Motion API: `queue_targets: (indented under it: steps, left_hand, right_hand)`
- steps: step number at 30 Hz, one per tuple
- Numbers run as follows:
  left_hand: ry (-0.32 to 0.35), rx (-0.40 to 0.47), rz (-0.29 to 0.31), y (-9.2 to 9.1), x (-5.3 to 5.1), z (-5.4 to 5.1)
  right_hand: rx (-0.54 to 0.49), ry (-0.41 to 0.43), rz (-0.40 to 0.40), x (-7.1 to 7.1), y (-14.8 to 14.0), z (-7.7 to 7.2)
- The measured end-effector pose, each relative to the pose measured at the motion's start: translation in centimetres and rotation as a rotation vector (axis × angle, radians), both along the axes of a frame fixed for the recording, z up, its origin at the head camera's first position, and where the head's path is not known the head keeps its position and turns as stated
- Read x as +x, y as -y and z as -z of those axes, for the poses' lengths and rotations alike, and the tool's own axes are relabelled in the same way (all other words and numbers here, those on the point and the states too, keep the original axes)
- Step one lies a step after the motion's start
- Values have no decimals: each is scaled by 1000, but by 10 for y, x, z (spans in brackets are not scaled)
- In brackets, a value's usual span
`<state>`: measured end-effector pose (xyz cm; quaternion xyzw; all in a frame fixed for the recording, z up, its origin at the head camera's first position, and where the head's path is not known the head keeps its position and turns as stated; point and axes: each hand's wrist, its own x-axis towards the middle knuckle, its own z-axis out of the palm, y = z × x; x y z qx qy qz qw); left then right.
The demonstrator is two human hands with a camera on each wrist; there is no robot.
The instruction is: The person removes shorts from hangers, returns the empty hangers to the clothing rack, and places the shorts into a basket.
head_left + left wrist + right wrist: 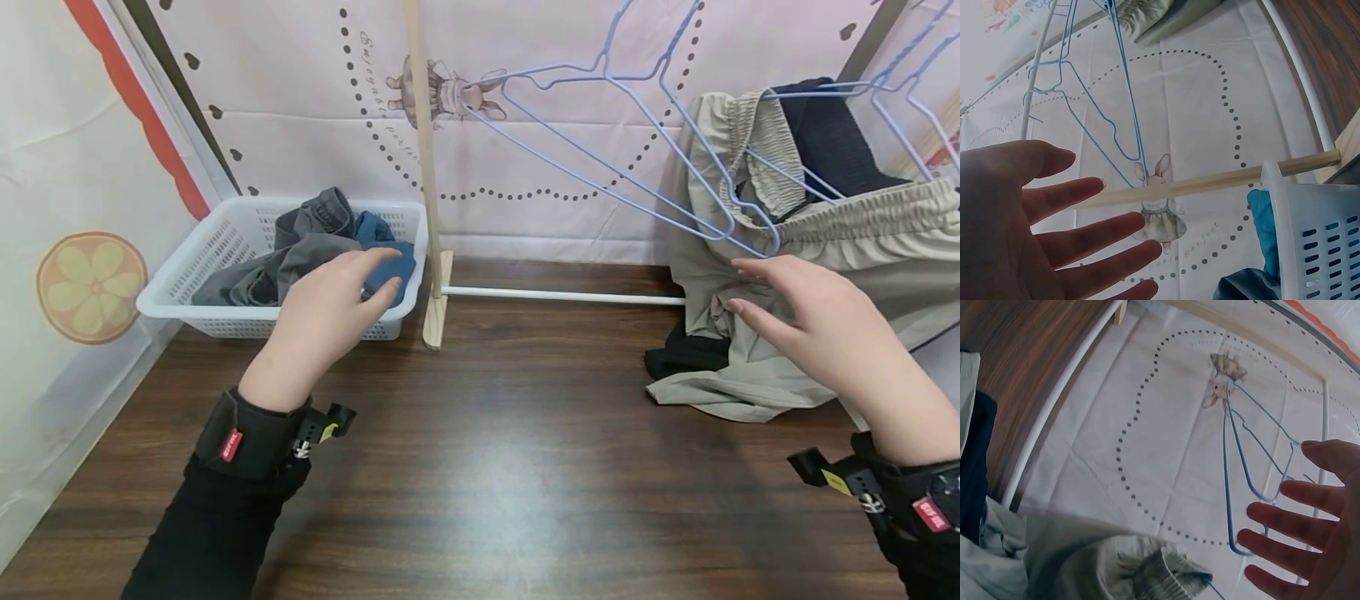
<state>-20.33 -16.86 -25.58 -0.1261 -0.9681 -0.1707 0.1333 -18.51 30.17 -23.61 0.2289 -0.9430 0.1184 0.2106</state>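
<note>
My left hand [326,304] hovers over the front of a white plastic basket [168,310], fingers extended and holding nothing. In the basket lie a dark grey garment [303,254] and a blue one [405,262]. Beige trousers [877,258] with an elastic waistband hang at the right on a blue wire hanger [798,94], a dark garment [840,137] behind the waistband. In front of them my right hand [832,325] is held with thumb and fingers apart, gripping nothing. Two bare blue hangers [555,67] hang between the hands; the right wrist view shows the fingers near them.
A wooden post [422,125] on a foot [437,308] stands beside the basket. From it a white rod [562,293] runs low to the right. A trouser leg and black cloth [686,354] reach the brown wooden surface [487,467]. A printed pale sheet [517,167] hangs behind.
</note>
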Motion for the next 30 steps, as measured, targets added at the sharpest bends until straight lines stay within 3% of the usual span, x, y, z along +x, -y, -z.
queue_targets:
  steps: [10,18,30]
  left_hand:
    - [16,0,-4,0,3,2]
    - [13,2,5,-1,1,3]
    - [13,-7,2,-1,-1,8]
  right_hand:
    - [-114,-179,119,9,-14,-2]
    - [-268,-298,188,-1,-29,-1]
    - [-465,-253,365,-21,-46,-5]
